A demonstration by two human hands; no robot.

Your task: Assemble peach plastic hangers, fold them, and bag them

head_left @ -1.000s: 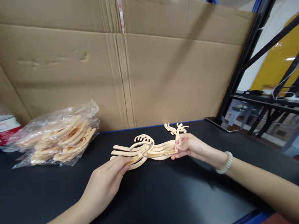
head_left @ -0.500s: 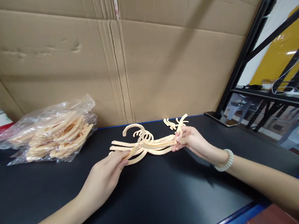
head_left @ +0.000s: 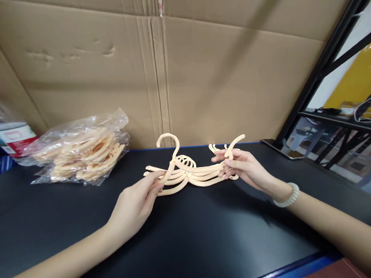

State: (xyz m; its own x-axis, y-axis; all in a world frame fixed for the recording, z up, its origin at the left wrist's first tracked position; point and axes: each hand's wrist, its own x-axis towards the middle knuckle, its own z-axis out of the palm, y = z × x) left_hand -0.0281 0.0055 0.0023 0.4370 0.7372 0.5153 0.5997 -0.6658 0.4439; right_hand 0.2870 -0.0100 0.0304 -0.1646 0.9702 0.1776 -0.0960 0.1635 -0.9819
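Both hands have a cream plastic clothes hanger [head_left: 200,169] between them, its hook pointing up. My left hand [head_left: 135,201] pinches the hanger's left arm close to the hook. At the other end, my right hand [head_left: 253,169] has its thumb and fingers closed around the right arm's tip. A curved cream piece [head_left: 235,142] sticks up from the right fingers; whether it is joined to the hanger I cannot tell. Just behind and below, several similar hangers [head_left: 207,182] lie overlapping on the black table, partly covered by the held one and the hands.
Clear plastic bags [head_left: 81,150] full of cream hangers lie at the left, near a red-capped bottle [head_left: 8,130]. Small cream pieces [head_left: 213,147] sit at the back behind my right hand. A phone-like flat object [head_left: 281,149] lies by the black shelf frame. Cardboard [head_left: 232,76] stands behind.
The held hanger has been raised slightly and its hook has swung more upright, clear of the hangers below. Some right-hand fingers have spread. The whole view has shifted a little to the left.
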